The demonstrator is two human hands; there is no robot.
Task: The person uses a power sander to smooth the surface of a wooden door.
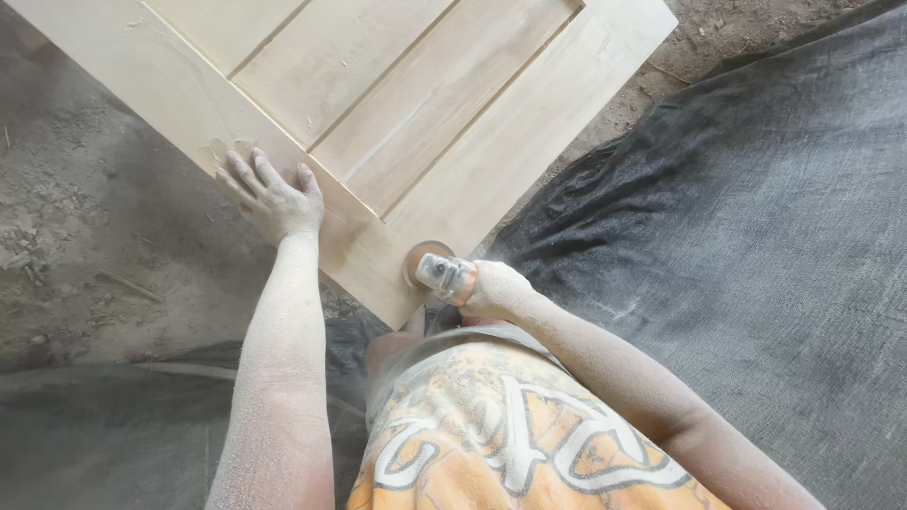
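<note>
A pale wooden panelled door point(425, 113) lies tilted across the upper middle of the head view. My left hand point(272, 198) rests flat on its near left rail, fingers spread, coated in sawdust. My right hand point(496, 288) grips a small angle grinder point(444, 274) whose round sanding disc point(416, 260) presses on the door's near corner. Both forearms are dusted white. The grinder's body is partly hidden by my fingers.
Dusty dirt floor point(85, 217) lies to the left with wood scraps. A dark grey mesh tarp point(756, 236) covers the ground on the right and under me. My orange patterned shirt point(510, 434) fills the bottom centre.
</note>
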